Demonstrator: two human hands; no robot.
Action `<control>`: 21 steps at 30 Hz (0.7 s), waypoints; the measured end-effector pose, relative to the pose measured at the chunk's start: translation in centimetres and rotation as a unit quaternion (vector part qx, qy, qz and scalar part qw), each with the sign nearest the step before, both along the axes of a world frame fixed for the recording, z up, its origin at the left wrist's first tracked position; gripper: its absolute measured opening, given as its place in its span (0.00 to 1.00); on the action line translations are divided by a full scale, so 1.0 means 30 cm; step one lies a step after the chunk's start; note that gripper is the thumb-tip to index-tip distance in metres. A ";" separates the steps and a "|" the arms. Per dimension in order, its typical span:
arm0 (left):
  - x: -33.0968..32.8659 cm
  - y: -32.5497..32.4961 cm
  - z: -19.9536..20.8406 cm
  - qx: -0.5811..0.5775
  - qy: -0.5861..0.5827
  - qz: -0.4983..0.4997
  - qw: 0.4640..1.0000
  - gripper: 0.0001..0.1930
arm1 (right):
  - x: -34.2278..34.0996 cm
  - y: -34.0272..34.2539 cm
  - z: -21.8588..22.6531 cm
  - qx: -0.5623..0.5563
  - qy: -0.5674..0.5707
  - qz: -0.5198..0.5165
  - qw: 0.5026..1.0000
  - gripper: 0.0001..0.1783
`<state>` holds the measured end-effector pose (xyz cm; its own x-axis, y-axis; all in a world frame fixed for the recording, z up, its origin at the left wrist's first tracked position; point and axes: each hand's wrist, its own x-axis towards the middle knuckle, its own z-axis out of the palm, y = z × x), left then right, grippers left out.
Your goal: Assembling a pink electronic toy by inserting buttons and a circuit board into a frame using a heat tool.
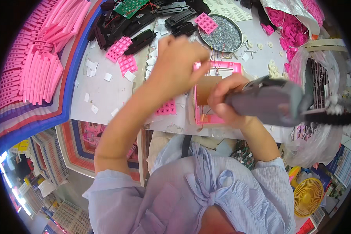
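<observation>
In my right hand [231, 102] is a grey electric screwdriver [267, 102], lying sideways with its dark cord running to the right. Its tip is hidden behind my fingers. Beneath that hand a pink plastic casing [198, 117] rests at the table's front, with a brown board [209, 89] in it and thin wires running from its far end. My left hand [183, 60] hovers by the casing's far left corner, slightly blurred. Its fingers are curled in, and whatever they may hold is hidden. A round dish [222, 35] of small metal screws stands just beyond, with a pink keypad [206, 23] on its rim.
Black plastic parts [142, 41] and a green circuit board [132, 7] lie at the back. Pink keypads [127, 64] and white paper squares [108, 77] are scattered left. A blue-edged basket [68, 97] holds stacked pink parts [39, 76]. A plastic bag [300, 66] stands right.
</observation>
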<state>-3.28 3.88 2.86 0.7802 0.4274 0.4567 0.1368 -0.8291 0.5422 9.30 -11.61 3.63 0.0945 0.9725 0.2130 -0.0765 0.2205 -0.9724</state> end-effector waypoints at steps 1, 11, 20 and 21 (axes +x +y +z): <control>-0.040 -0.046 -0.035 -0.018 0.003 -0.020 1.000 0.04 | 0.008 0.013 0.007 0.047 0.054 0.002 0.997 0.15; -0.143 -0.247 -0.107 -0.188 -0.024 -0.010 0.982 0.09 | -0.022 0.050 0.109 0.121 0.115 0.001 0.986 0.19; -0.136 -0.245 -0.086 -0.061 -0.024 0.124 0.990 0.10 | -0.030 0.111 0.065 0.152 0.122 -0.009 0.981 0.15; -0.150 -0.249 -0.083 -0.049 0.016 0.096 0.994 0.11 | -0.022 0.123 0.051 0.133 0.100 -0.024 0.986 0.14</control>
<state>-7.77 -3.59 0.37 0.6938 0.6109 0.3813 0.3065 -0.7297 0.6113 8.65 -7.92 5.17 0.2042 0.8786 0.4318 -0.2448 0.4729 -0.8464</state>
